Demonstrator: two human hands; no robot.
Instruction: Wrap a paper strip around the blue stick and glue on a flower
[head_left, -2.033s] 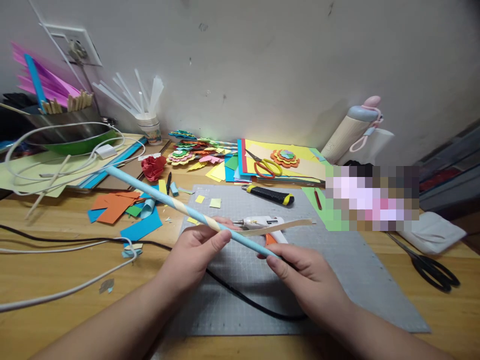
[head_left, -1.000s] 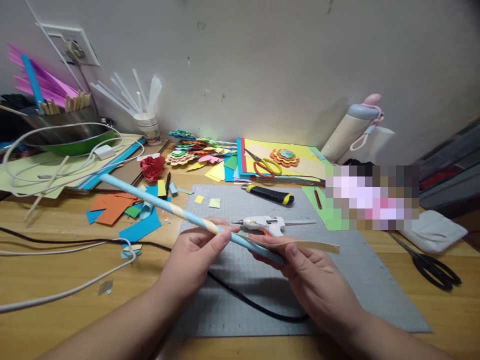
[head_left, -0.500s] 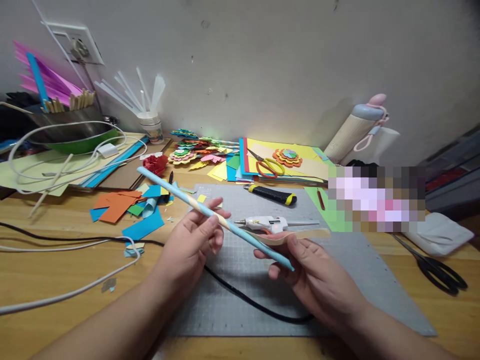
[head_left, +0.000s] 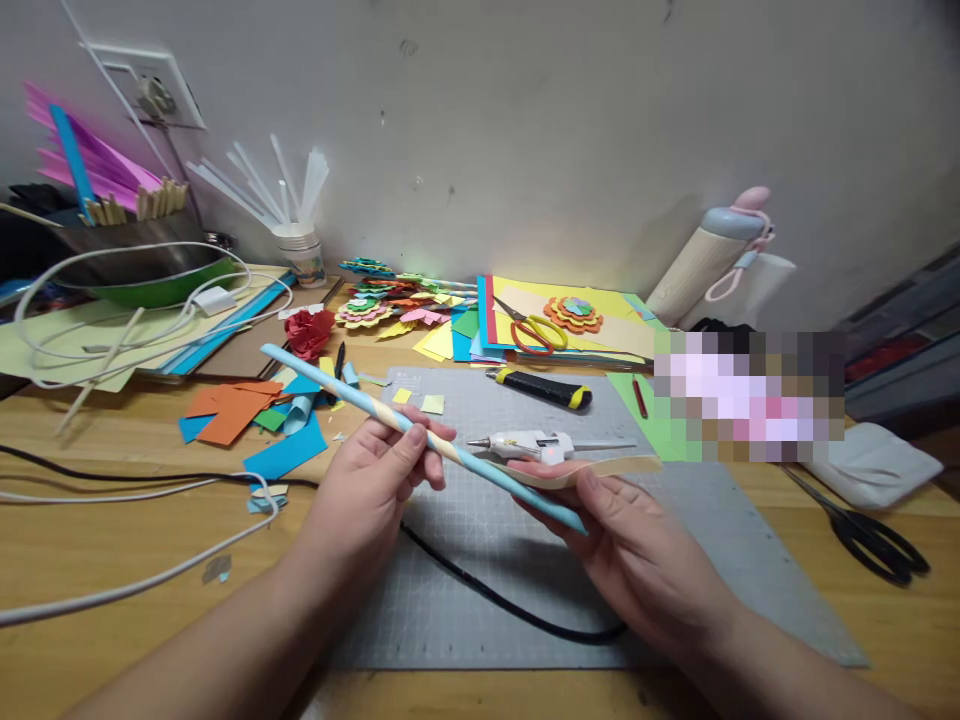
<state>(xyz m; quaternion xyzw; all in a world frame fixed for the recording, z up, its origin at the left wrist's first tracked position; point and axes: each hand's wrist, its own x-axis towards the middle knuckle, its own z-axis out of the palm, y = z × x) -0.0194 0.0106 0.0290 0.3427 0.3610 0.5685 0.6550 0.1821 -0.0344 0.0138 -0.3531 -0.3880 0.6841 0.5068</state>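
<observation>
Grey wall backs the wooden table, which carries a gridded cutting mat. Above the mat, I observe the blue tube held aslant, its lower end toward the mat's right edge. Beyond it, the glue gun lies in the mat's far half, presumably parked within reach. Left hand: thumb and fingers pinch the tube near mid-length, apparently for steadiness. Right hand: fingers half curled beneath the lower end, thumb pressed on the cream strip, probably to control its angle.
</observation>
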